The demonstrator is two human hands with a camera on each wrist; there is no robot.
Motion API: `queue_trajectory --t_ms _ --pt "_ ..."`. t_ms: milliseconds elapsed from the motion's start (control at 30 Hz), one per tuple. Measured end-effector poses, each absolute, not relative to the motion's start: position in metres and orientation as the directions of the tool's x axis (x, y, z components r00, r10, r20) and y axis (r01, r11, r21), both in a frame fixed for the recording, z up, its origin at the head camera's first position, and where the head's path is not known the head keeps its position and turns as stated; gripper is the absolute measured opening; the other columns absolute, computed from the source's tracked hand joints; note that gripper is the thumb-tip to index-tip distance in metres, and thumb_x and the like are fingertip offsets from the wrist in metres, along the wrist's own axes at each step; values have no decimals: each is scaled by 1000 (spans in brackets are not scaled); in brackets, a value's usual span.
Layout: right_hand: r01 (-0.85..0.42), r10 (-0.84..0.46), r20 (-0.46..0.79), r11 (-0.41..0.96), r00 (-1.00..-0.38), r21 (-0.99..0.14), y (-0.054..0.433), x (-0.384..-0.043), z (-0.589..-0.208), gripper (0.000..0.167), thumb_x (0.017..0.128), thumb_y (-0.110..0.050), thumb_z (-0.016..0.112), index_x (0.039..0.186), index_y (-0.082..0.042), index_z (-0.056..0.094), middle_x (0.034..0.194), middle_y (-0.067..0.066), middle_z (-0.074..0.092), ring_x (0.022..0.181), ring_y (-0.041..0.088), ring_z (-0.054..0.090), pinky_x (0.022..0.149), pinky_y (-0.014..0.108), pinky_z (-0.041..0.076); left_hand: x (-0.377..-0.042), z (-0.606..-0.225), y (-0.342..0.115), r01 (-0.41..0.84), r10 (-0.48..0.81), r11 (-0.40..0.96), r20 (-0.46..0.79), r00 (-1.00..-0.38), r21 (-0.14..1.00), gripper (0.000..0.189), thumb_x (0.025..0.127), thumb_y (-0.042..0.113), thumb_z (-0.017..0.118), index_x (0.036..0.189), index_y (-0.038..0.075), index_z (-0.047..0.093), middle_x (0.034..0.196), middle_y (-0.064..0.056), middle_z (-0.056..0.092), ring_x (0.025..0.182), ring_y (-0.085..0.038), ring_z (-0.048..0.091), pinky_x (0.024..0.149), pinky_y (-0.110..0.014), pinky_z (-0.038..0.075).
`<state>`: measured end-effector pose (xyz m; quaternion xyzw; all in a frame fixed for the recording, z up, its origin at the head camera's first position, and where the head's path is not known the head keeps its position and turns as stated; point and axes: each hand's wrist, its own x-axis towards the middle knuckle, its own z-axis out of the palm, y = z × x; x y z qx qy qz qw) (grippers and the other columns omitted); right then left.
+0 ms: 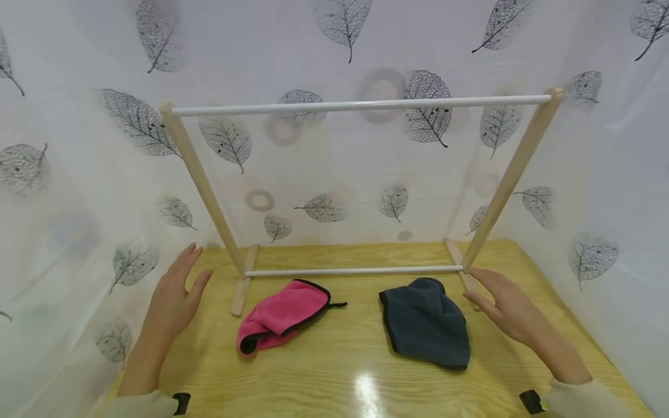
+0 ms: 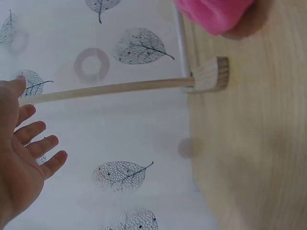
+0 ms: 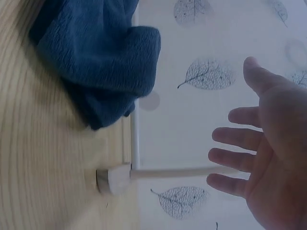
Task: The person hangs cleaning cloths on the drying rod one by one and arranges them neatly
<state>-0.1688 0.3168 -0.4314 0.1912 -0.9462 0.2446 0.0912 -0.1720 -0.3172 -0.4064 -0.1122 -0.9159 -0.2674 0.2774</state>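
Observation:
My left hand (image 1: 172, 299) hovers left of the rack with its fingers extended and nothing in it. On the other side, my right hand (image 1: 508, 305) is held out by the rack's right foot, its fingers spread and holding nothing in the right wrist view. Between the hands lie two cloths on the table. The pink cloth (image 1: 292, 310) with black edging is crumpled, a small black loop sticking out to its right. Nearer my right hand is the dark grey cloth (image 1: 425, 325), loosely bunched, which looks blue in the right wrist view.
A wooden rack stands behind the cloths, with a white top rod (image 1: 360, 105), a white lower rod (image 1: 355, 270) and slanting side posts (image 1: 206, 188). The wooden table (image 1: 313, 383) is bordered at the back and sides by a whitish leaf-print curtain (image 1: 334, 162).

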Motion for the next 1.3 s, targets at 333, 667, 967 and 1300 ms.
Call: queue_trajectory --t_ms 333,667,967,1300 --pt "-484 -379 312 769 -872 -419 284 -176 -427 49 103 -26 67 143 0 57 139 26 58 129 50 52 100 68 42 -191 -377 -315 420 -25 739 644 -765 526 48 105 16 62 149 1 52 153 -23 48 138 -48 45 113 -36 39" --pt "-581 -450 384 722 -806 -376 266 -184 -434 46 99 -19 71 140 0 61 134 20 64 122 42 60 95 62 49 -202 -349 -307 296 -225 655 554 -802 695 45 110 31 51 150 10 55 142 -13 62 121 -15 61 89 -11 41" --pt "-661 -523 414 662 -745 -353 246 -190 -440 41 96 -11 74 134 2 65 128 17 68 117 38 64 89 54 55 -215 -328 -305 289 -283 619 550 -786 730 45 109 34 51 148 13 57 145 -7 61 122 -8 60 94 -15 45" --pt "-694 -586 374 630 -719 -348 227 -186 -446 40 95 -14 76 132 -1 67 123 10 69 111 28 65 85 45 57 -230 -308 -307 294 -324 593 556 -765 750 45 109 35 51 146 12 59 143 -6 62 123 -10 60 96 -20 45"
